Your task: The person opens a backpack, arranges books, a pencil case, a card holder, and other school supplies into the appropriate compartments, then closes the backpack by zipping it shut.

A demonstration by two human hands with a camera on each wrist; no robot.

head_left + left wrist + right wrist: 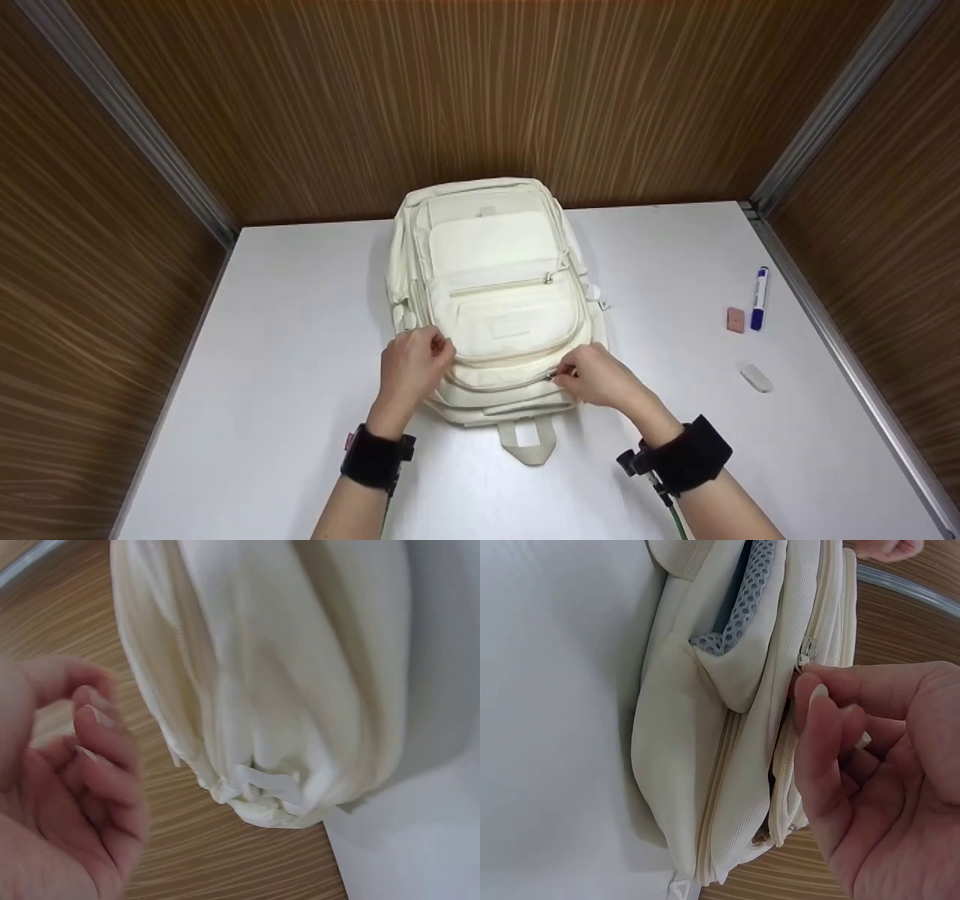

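Observation:
A cream backpack [495, 247] lies front up on the white table, its top handle [529, 450] toward me. My right hand [596, 375] pinches a small metal zipper pull [804, 658] of a front pocket between thumb and index finger. Beside that hand the pocket's zipper stands partly unzipped, as the right wrist view shows. My left hand [416, 360] hovers at the bag's left edge, fingers loosely curled around nothing. In the left wrist view a gap separates the left fingers [109, 742] from the bag's cream fabric [262, 690].
To the right on the table [300, 337] lie a marker with a blue cap [760, 298], a small pink block [735, 319] and a small white oblong item [756, 378]. Wood-grain panels [480, 97] enclose the back and both sides.

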